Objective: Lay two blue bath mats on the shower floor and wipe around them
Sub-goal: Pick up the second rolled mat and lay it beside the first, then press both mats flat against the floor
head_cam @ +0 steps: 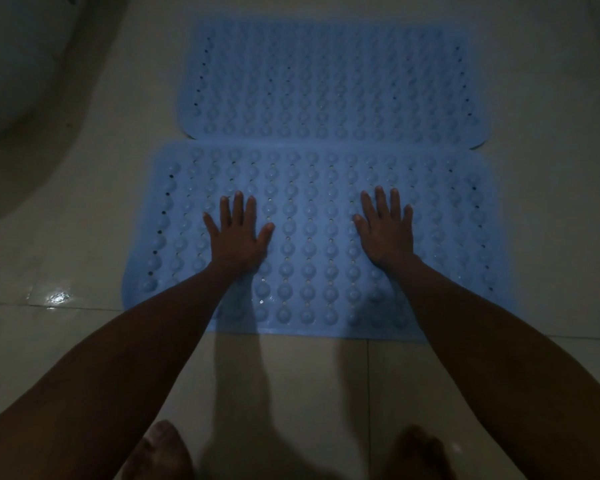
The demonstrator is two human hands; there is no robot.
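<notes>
Two blue bath mats with rows of round bumps and small holes lie flat on the pale tiled floor, long edges side by side. The far mat (329, 81) sits just beyond the near mat (312, 258), their edges touching or nearly so. My left hand (238, 233) rests palm down on the near mat, left of its middle, fingers spread. My right hand (387, 230) lies flat on the same mat, right of its middle, fingers also spread. Neither hand holds anything. No cloth is in view.
The floor (84, 258) is wet and glossy, with a bright reflection at the left. A curved white fixture (18, 84) fills the upper left corner. My bare feet (160, 452) stand on the tiles at the bottom edge. The light is dim.
</notes>
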